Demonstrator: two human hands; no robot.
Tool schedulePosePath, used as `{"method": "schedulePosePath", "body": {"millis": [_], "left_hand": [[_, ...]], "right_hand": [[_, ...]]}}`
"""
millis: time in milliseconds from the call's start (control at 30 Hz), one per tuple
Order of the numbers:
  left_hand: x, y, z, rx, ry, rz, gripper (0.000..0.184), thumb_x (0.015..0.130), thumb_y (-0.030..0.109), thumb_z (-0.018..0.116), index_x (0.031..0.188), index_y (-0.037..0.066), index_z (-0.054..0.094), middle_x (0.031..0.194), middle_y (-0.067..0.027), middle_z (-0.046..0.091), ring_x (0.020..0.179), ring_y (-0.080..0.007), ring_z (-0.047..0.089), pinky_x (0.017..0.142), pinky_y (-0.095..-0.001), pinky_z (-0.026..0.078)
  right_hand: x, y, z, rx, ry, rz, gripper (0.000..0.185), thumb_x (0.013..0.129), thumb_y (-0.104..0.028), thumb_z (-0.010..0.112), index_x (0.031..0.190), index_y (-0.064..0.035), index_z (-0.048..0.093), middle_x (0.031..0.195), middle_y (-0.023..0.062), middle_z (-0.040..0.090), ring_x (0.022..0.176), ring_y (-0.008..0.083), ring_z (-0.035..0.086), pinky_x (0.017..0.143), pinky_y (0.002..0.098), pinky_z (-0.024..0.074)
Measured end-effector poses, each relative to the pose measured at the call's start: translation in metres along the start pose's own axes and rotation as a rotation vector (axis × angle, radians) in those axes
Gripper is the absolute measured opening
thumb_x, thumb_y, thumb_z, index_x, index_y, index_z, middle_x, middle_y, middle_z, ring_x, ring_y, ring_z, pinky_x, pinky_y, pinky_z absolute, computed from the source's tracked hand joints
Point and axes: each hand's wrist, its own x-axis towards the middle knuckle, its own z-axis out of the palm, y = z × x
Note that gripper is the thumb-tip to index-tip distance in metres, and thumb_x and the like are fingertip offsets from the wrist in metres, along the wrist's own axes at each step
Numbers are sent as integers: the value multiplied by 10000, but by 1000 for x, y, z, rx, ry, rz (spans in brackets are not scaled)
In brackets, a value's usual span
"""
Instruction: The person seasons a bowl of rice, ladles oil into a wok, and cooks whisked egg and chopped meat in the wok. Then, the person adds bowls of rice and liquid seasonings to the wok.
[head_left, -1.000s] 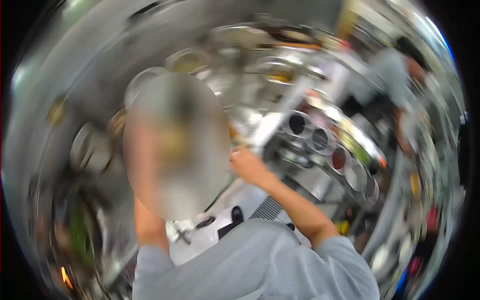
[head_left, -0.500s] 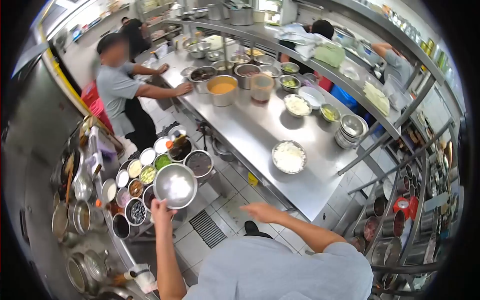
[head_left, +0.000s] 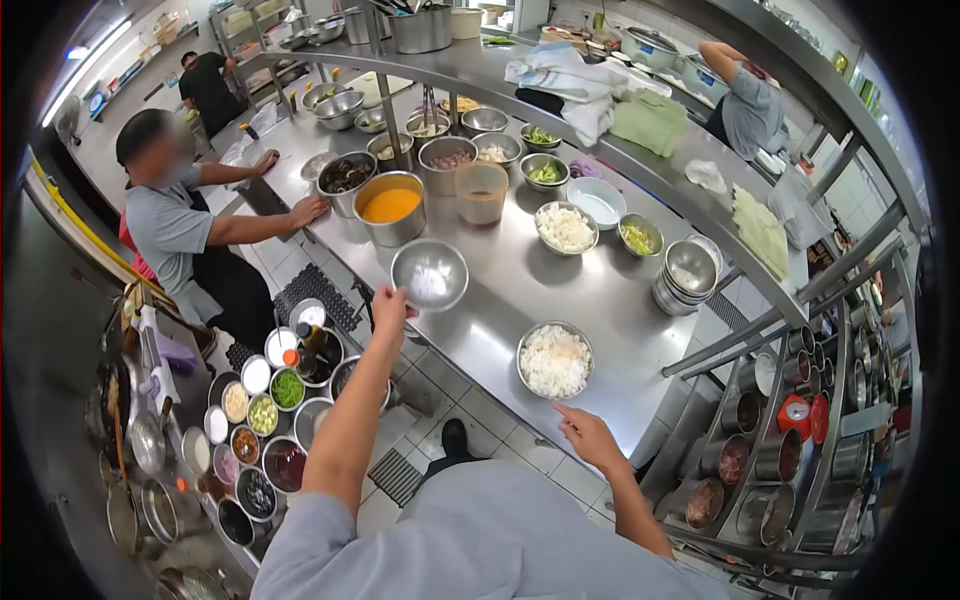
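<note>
My left hand (head_left: pixel 392 307) pinches the rim of a round metal bowl (head_left: pixel 430 275), held out at the near edge of the steel table. The bowl's inside is shiny, and I make out no food in it. My right hand (head_left: pixel 592 440) has its index finger stretched out and holds nothing. Its fingertip is close to a metal bowl heaped with white rice (head_left: pixel 553 362); I cannot tell whether they touch. Beyond the held bowl stand a pot of orange liquid (head_left: pixel 390 206) and a clear plastic tub with brown liquid (head_left: pixel 481 195).
Several ingredient pots (head_left: pixel 262 415) stand at the lower left. A second rice bowl (head_left: pixel 566 229) and stacked bowls (head_left: pixel 684 278) sit on the table (head_left: pixel 470 345). A steel shelf (head_left: pixel 640 145) runs above it. A co-worker (head_left: pixel 185 220) leans on the table's far left.
My left hand has carried the metal bowl from over the ingredient pots to the table's edge. My right hand has moved right, close to the nearer rice bowl. The view has shifted.
</note>
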Motion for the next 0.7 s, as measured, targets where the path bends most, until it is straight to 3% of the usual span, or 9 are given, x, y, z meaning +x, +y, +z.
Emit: {"method": "schedulePosePath", "body": {"millis": [100,167,233,333,433,533,567,600,700], "left_hand": [[110,34,34,58,-1,97,121,839,77,593,864,54,476,763,-72,527,558,-209,606,450,-322,546],[148,88,68,171,59,163,100,835,67,570,831,33,476,764,-96,555,486,-205,577,437,-328,545],[215,106,104,102,128,176,111,872,111,578,912,28,516,802,-101,593,556,-206,603,473,-331,556],[248,135,142,-222,-69,151,195,926,193,582,993,27,506,849,-90,600,657,-212,634,540,-339,573],[207,151,145,-281,-209,222,218,941,233,583,1033,64,482,900,-84,594,687,-217,652,581,-330,578],[101,122,112,-237,-314,181,190,953,265,575,1007,108,483,940,-67,580,684,-178,630,536,-314,542],[77,87,95,-170,-311,253,194,952,280,578,1007,119,484,954,-57,576,713,-173,629,541,-321,544],[44,56,72,-182,-346,188,208,947,285,587,1013,112,491,957,-53,581,721,-173,630,546,-322,547],[-94,7,15,55,-190,2,213,978,257,552,1069,64,549,944,-43,596,768,-145,630,583,-286,536]], "right_hand": [[5,0,-7,10,133,98,393,900,-114,578,1293,-94,573,974,154,669,860,311,644,785,380,502],[11,-8,-13,31,193,156,394,890,-99,587,1284,-89,581,924,149,665,813,294,648,756,370,507],[24,-19,-19,23,237,182,401,890,-72,586,1290,-80,580,889,138,664,758,249,648,718,343,515],[35,-25,-25,-14,262,186,414,900,-34,575,1313,-67,571,870,119,667,696,175,644,670,296,527],[39,-23,-21,-4,252,170,415,900,-28,572,1313,-67,571,867,117,667,694,172,643,664,295,525],[48,-20,-18,22,225,89,407,902,-27,568,1307,-62,575,863,113,666,684,167,636,650,291,521],[55,-21,-15,41,197,37,398,904,-28,566,1301,-59,580,860,110,665,677,162,630,643,287,518],[66,-23,-11,61,157,-27,390,906,-30,564,1295,-56,584,857,107,664,671,157,625,636,282,516],[96,-38,10,189,-18,-173,360,914,-39,560,1272,-49,598,854,96,658,642,144,600,614,265,504]]}}
